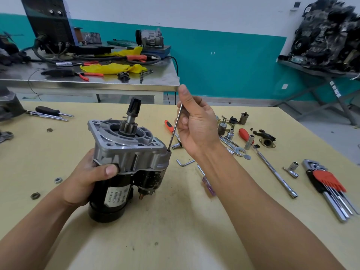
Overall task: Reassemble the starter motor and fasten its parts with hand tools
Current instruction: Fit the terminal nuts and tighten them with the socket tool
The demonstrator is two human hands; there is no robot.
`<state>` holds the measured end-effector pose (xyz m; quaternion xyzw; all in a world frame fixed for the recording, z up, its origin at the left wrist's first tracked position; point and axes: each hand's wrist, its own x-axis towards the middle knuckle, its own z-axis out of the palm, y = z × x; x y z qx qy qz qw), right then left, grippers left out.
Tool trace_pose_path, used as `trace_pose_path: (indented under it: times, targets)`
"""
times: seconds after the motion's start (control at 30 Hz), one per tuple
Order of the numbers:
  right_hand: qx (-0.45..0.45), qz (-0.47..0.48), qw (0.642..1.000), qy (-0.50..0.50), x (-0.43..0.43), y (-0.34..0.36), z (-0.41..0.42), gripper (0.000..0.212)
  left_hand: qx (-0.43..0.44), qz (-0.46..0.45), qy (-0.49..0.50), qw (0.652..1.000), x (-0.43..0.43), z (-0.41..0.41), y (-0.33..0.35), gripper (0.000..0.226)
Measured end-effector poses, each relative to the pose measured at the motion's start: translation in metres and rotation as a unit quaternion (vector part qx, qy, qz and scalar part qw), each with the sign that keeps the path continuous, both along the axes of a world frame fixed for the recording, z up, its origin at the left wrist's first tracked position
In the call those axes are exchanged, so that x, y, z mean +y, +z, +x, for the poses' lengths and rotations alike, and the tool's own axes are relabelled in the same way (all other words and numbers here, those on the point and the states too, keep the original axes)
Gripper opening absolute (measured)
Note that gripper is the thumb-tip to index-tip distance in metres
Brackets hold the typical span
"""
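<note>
On the pale wooden table [175, 240], right in front of the person, the starter motor [126, 154] stands upright on its black end. The left hand [87, 178] wraps round it where the aluminium nose housing meets the dark body, with the thumb pressed on the front. Above that grip the pinion gear [128, 130] and its shaft stick up through the housing mouth, so the main parts look to be back together.

To the right of the motor, the right hand [196, 125] pinches a thin steel rod [175, 127] between its thumb and curled fingers. The rod's lower tip sits in a hole in the housing's corner boss. Whether it is a long through bolt or a slim driver I cannot tell; either way, fastening appears to be under way rather than finished.

Past the right hand lie small loose parts [266, 138], sockets and a folding hex key set [329, 184]. Two nuts [57, 180] lie left of the holding hand. These suggest some pieces are yet to go on.

Below the left thumb, a pale label [115, 195] on the black body carries printed lines too blurred to read. No brand shows.
</note>
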<state>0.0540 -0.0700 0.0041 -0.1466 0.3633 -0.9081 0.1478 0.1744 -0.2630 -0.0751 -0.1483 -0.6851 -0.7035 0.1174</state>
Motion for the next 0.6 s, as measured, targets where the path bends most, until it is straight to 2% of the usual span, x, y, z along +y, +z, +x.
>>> trace_pose_path:
  times: [0.23,0.4,0.6]
  targets:
    - [0.028,0.04,0.991,-0.126,-0.004,-0.002,0.001,0.028,0.011,0.001,0.009,1.0,-0.001,0.0,-0.004,0.052]
    - [0.056,0.098,0.963,-0.244,-0.01,-0.005,0.001,0.025,0.017,-0.004,0.012,1.0,-0.002,0.0,-0.005,0.052]
    - [0.062,0.114,0.932,-0.339,-0.017,-0.009,0.002,0.029,0.027,-0.013,0.018,0.999,-0.003,0.0,-0.008,0.05]
